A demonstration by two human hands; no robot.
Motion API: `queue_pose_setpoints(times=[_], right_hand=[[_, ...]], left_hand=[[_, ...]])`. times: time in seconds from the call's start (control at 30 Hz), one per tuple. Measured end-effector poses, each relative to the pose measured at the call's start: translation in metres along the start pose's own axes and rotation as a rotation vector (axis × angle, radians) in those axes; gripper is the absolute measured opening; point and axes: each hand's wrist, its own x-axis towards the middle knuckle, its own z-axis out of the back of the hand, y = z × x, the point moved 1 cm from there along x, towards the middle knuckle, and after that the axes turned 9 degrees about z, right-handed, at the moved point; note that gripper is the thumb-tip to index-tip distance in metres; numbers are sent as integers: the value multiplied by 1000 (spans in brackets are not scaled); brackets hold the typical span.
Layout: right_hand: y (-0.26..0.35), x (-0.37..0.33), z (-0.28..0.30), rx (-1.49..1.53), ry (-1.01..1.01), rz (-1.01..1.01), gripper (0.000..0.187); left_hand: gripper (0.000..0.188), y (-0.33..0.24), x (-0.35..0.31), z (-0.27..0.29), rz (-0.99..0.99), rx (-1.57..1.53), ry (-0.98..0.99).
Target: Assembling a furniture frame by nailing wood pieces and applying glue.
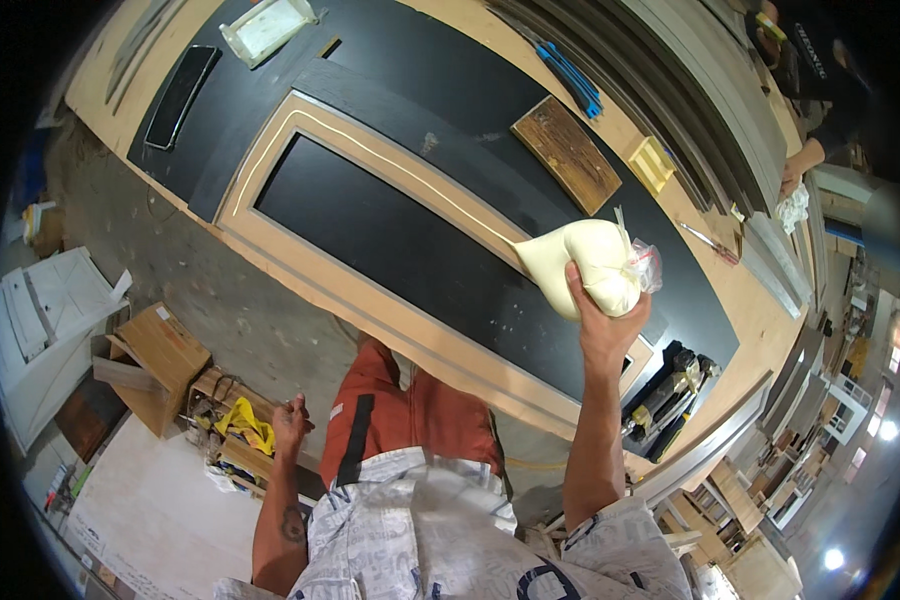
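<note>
In my right hand (610, 325) is a clear plastic bag full of pale cream paste (575, 262), squeezed from below, its gathered end at the right. The bag's narrow tip touches a wooden frame (390, 185) around a black panel (380, 240). From that tip a thin bead of paste (400, 162) runs along the frame's far side, then bends down its left end. My left hand (291, 422) hangs beside my left leg, away from the workbench. Its fingers are curled together; whether something small is between them cannot be made out.
On the bench lie a phone (182, 97), a white tray (268, 30), a brown wooden block (567, 153), blue-handled cutters (570, 78) and a tool holder (670, 395). Long boards (650, 90) are stacked beyond. Another person's hand (795, 165) holds a white cloth at far right. Cardboard boxes (160, 350) stand left.
</note>
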Motion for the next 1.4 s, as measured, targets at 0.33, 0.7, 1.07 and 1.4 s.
queue_pose_setpoints(times=[0.33, 0.7, 1.07, 1.4], right_hand=[[-23, -14, 56, -73, -34, -22, 56], [-45, -33, 106, -22, -145, -2, 59], [-61, -54, 153, 1, -186, -49, 56], [-75, -73, 192, -14, -263, -3, 52]], left_hand=[[54, -16, -21, -23, -25, 81, 9], [44, 14, -18, -32, -19, 74, 126], [48, 21, -27, -33, -163, 137, 257], [37, -8, -46, -48, -203, 184, 290]])
